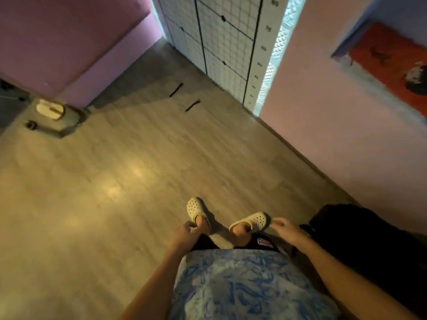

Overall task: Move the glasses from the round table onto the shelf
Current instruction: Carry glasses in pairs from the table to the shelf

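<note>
At far left a white round device (49, 109) is noted on the grey floor (115, 169), then the left hand (184, 234), cream clogs (195, 210) and the right hand (285, 229), both hands hung loosely curled and empty; where the glasses are cannot be told.
</note>
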